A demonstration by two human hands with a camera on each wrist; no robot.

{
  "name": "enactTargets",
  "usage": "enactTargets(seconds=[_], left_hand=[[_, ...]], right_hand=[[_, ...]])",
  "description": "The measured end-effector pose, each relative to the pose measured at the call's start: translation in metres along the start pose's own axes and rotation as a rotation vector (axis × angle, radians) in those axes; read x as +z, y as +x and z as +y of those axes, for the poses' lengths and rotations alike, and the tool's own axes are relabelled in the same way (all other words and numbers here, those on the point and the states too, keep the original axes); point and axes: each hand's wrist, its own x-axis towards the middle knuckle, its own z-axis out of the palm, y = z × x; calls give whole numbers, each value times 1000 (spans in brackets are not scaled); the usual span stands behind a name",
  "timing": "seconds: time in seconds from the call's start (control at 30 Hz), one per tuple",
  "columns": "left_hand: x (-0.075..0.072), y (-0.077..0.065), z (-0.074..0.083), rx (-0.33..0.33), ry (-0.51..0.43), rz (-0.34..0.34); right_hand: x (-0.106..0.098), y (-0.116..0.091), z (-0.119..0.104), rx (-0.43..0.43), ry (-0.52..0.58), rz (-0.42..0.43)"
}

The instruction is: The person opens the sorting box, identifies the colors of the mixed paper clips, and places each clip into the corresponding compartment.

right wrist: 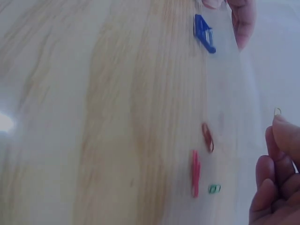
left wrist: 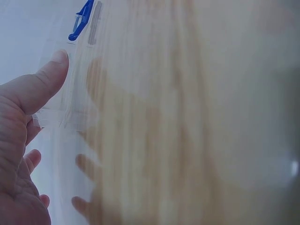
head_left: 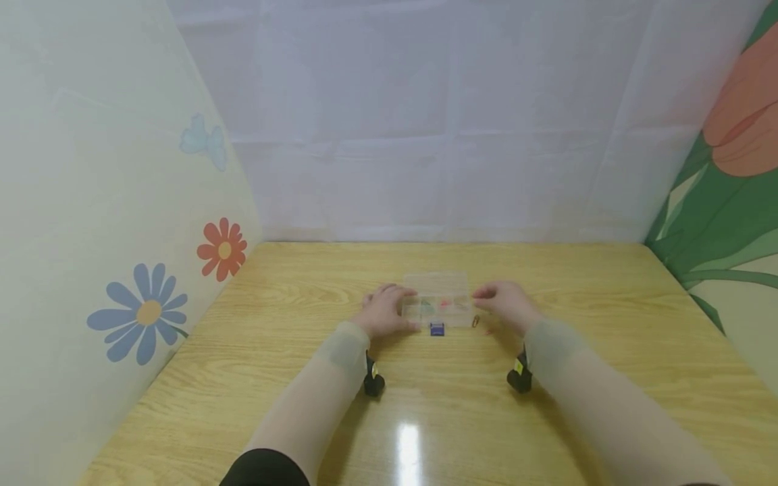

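A clear plastic compartment box (head_left: 430,317) stands on the table with its lid (head_left: 436,279) raised at the back; small green and red pieces lie in its compartments. My left hand (head_left: 387,312) grips the box's left end, its thumb (left wrist: 52,77) along the front side. A blue latch (left wrist: 82,19) hangs at the box front. Between thumb and forefinger, my right hand (right wrist: 281,164) pinches a small yellow paper clip (right wrist: 277,111) near the box's right end. Beside that end lie a reddish-brown paper clip (right wrist: 207,138), a pink paper clip (right wrist: 196,174) and a green paper clip (right wrist: 214,188).
The wooden table (head_left: 304,270) runs back to a white cloth wall (head_left: 389,135). Flower-printed panels (head_left: 121,202) flank the table on both sides. Light glares off the tabletop in front of the box. Each wrist carries a small black camera (head_left: 374,381).
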Motion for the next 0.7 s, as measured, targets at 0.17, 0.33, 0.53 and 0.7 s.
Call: enactTargets(seconds=[0.17, 0.33, 0.53, 0.7], left_hand=[[0, 0, -1, -4, 0, -3], [0, 0, -1, -4, -5, -8], [1, 1, -2, 0, 16, 2], [1, 1, -2, 6, 2, 4]], right_hand=[[12, 4, -10, -13, 22, -14], [23, 8, -20, -22, -38, -5], [37, 14, -29, -24, -23, 11], [49, 19, -38, -65, -60, 17]])
